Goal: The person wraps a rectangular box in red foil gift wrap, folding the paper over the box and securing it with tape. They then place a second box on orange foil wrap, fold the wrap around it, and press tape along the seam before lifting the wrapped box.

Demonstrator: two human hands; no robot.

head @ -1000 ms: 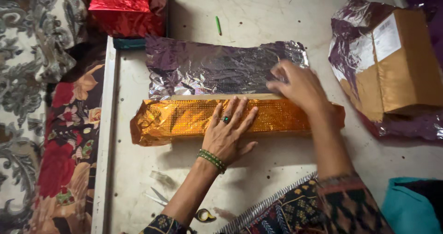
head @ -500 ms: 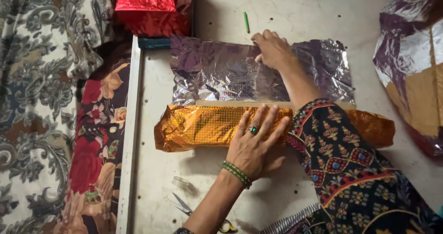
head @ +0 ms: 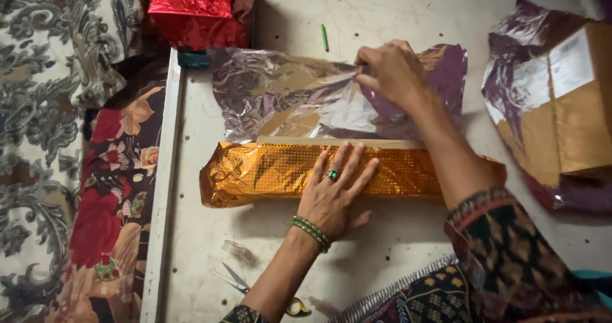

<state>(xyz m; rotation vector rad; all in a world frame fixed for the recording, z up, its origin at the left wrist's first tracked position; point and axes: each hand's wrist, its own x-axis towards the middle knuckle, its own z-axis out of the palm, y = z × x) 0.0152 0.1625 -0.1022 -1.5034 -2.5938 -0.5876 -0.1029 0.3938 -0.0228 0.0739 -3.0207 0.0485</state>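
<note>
A long box half wrapped in shiny gold paper (head: 268,170) lies across the pale floor. My left hand (head: 335,192) presses flat on top of it, fingers spread, with a green ring and green bangles. Behind the box spreads the silvery purple underside of the wrapping sheet (head: 287,97). My right hand (head: 392,71) pinches the sheet's far edge and lifts it up off the floor.
A red foil-wrapped parcel (head: 194,7) stands at the back left. A cardboard box on purple foil (head: 561,113) lies at the right. Scissors (head: 239,281) and a tape roll (head: 234,248) rest near my left forearm. A green pen (head: 324,37) lies beyond the sheet. Patterned cloth (head: 70,138) covers the left.
My right hand moved from the box's top edge to the sheet's far edge and gripped it, raising the foil. My left hand stayed flat on the gold box.
</note>
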